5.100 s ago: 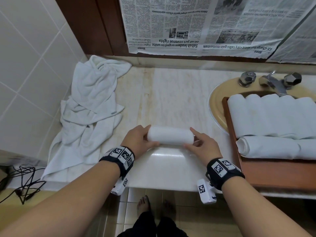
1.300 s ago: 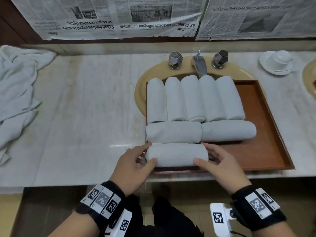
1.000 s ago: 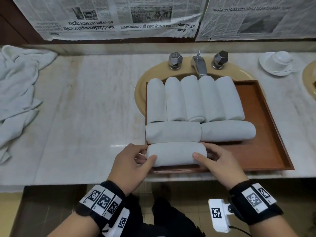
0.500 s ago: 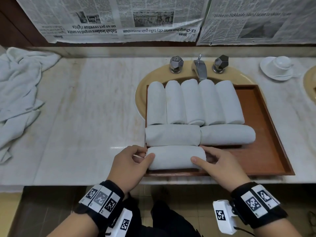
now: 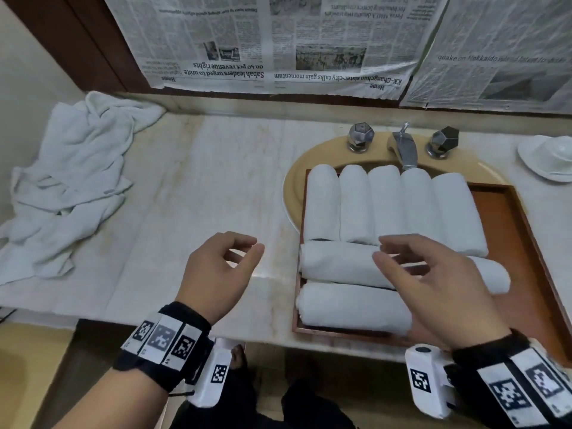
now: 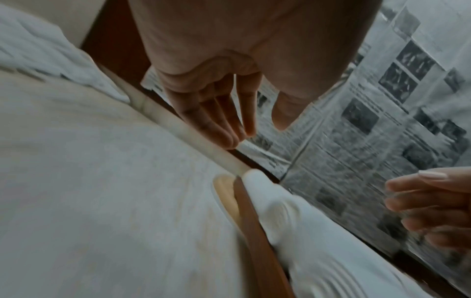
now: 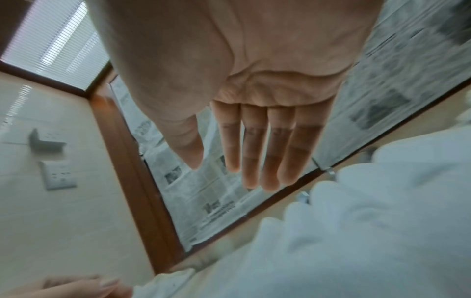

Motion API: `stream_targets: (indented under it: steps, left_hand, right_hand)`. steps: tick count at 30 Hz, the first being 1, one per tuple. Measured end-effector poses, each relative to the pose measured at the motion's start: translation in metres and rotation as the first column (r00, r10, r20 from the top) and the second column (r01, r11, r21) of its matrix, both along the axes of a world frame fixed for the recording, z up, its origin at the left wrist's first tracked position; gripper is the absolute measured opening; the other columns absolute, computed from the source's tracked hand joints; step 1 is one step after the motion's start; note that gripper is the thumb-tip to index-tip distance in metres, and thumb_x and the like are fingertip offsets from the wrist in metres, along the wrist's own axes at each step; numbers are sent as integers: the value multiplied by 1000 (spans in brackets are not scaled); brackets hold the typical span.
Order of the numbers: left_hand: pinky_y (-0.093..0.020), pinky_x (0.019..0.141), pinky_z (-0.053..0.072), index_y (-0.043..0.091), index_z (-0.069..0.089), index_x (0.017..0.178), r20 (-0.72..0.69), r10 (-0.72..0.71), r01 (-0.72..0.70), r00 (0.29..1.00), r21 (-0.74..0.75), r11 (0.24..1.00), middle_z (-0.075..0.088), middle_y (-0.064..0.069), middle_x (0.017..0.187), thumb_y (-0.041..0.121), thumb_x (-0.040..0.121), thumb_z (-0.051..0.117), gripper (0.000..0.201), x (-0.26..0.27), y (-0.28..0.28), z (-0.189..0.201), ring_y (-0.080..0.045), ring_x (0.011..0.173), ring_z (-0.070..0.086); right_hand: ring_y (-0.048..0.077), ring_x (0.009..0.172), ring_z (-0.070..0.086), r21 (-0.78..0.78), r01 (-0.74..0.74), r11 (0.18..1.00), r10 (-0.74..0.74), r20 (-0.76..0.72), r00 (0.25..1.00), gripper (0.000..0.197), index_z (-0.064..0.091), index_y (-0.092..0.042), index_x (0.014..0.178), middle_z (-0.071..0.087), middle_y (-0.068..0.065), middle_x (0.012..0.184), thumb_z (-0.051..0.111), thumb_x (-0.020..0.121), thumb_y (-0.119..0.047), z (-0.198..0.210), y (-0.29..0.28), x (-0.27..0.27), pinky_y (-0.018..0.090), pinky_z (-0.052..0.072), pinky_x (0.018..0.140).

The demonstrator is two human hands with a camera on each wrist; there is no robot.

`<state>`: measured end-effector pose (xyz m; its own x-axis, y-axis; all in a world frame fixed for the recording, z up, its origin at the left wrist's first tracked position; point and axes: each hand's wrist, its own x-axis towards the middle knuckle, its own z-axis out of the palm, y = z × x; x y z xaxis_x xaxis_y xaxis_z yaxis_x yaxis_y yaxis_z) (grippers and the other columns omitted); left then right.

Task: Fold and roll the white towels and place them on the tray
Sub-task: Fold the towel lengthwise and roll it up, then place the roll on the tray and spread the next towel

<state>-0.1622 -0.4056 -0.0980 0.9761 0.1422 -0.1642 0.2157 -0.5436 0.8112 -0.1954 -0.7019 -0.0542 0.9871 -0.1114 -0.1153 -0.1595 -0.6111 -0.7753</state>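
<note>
On the far left, well away from both hands, lies the heap of unfolded white towels on the marble counter; how many cloths are tangled in it cannot be told, so pulling one corner could drag a second cloth along or trail it off the counter edge.

The left hand hangs over bare counter, just left of the tray, fingers loosely curled and relaxed, holding nothing. The right hand hovers above the tray, fingers spread and slack, also empty; whether it brushes the rolls beneath cannot be told.

Directly under the right hand's palm sits the nearest roll, against the tray's near rim. With nothing pinning its loose end, it could spring open, and a sleeve or wrist camera passing low could nudge it over the rim.

Counted: eight rolled towels on the tray. Five stand side by side in the back row, beyond the right fingertips; two lie end to end in the middle row, partly under those fingers; one lies in front. One tray, resting across one sink basin, so a hard push on its overhanging side might tip it.

Beyond the rolls: two tap handles, one spout. Far right of the right hand, one white cup and saucer.
</note>
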Motion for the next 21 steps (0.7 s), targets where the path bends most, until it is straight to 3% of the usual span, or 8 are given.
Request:
stream_targets:
  steps: [3,6,10,12,17,21]
  left_hand:
    - [-15,72,45,34,73,97,69,92,-94,993,22,995,71,21,98,42,93,70,10,11,40,18,7,91,63]
    - [-16,70,43,35,72,97,100,207,-212,973,42,976,70,22,97,42,94,68,9,19,96,31,10,89,60]
    - [-19,70,45,34,71,96,101,387,-393,917,52,918,70,18,95,42,94,68,9,31,183,29,3,88,62]
    - [-23,76,47,32,71,102,96,440,-449,893,108,887,70,15,99,43,92,68,15,39,231,16,-4,95,64]
    - [-41,101,44,23,57,135,4,420,-393,908,364,845,57,-6,131,46,89,71,53,67,344,-32,-27,124,51]
    - [-42,112,35,24,50,146,23,327,-298,945,472,829,46,-8,148,38,93,66,57,97,391,-60,-32,133,41]
  right_hand:
    - [-6,99,64,35,-116,993,113,69,991,20,72,-40,110,69,-29,101,71,90,-42,17,51,28,9,49,78]
    - [-3,97,65,54,-250,967,243,107,964,25,72,-40,112,70,-25,102,69,89,-46,31,115,57,21,54,83]
    - [-5,99,61,-83,-480,874,486,107,867,35,67,-40,120,66,-26,108,58,91,-57,45,212,96,24,52,87]
    - [-4,100,60,-164,-558,813,574,71,816,38,64,-40,125,64,-25,111,55,94,-59,47,263,117,25,51,90]
    - [6,107,59,-281,-660,696,671,-69,738,39,59,-35,133,64,-16,123,55,98,-52,32,387,170,29,49,93]
    - [16,118,56,-367,-699,614,695,-168,699,40,57,-31,137,61,-7,131,56,99,-43,-6,467,211,34,47,98]
